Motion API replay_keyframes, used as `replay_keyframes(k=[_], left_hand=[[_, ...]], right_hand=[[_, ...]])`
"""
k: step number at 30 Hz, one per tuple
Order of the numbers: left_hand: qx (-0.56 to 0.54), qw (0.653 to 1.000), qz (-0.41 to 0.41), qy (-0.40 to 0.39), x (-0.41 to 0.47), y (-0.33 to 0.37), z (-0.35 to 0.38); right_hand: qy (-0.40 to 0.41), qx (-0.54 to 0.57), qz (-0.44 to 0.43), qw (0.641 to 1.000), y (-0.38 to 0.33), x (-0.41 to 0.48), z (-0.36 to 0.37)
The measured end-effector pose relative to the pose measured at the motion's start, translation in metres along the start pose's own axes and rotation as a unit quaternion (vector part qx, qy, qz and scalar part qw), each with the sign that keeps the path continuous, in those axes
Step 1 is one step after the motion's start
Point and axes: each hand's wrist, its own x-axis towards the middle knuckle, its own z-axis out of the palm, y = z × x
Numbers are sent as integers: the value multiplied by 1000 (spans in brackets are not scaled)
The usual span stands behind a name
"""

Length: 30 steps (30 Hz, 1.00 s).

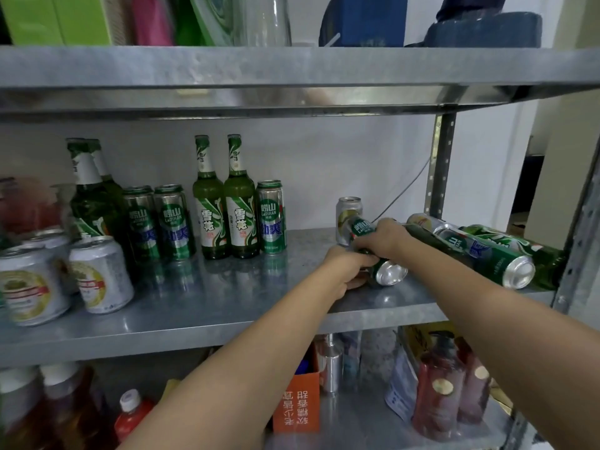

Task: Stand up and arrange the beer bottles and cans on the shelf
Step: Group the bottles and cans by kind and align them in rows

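**Spotter:** What's the biggest worry up there?

**Me:** The shelf [227, 300] itself. It's slick bare metal with no lip that I can see at the front edge, so anything round that gets loose could roll off towards me. The upper shelf [292, 79] sits low as well, and the tall bottles [240, 203] at the back come close under it.

**Spotter:** And the heap on the right?

**Me:** That's the real risk. The heap [487, 254] of lying cans and bottles is piled into the right-hand corner, and my right forearm passes over it. I can't tell if it's touching. One careless drag and I reckon the lot shifts, glass included.

**Spotter:** Is there room to set one down?

**Me:** Yes. There's a bare stretch between the upright Laoshan can [272, 219] and the pale can [349, 209] standing just behind my hands. The front left is crowded with short cans [100, 274].

**Spotter:** What have you got?

**Me:** One green can [389, 275], tilted with its base towards me, low at the shelf just left of the heap. My right hand [386, 237] wraps its middle from above with the fingers curled round. My left hand [345, 269] grips the lower end, fingers curled too. If that grip slips, the green can could knock the pale can over.
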Motion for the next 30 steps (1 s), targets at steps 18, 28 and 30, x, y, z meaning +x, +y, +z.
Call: replay_keyframes(k=[18, 28, 30], left_hand=[[378, 872, 204, 232, 25, 7, -95], [314, 898, 257, 167, 48, 7, -119], [294, 907, 258, 156, 51, 6, -122]], right_hand=[[45, 278, -147, 948, -42, 3, 83], [95, 206, -154, 961, -48, 45, 98], [97, 199, -155, 963, -48, 56, 102]])
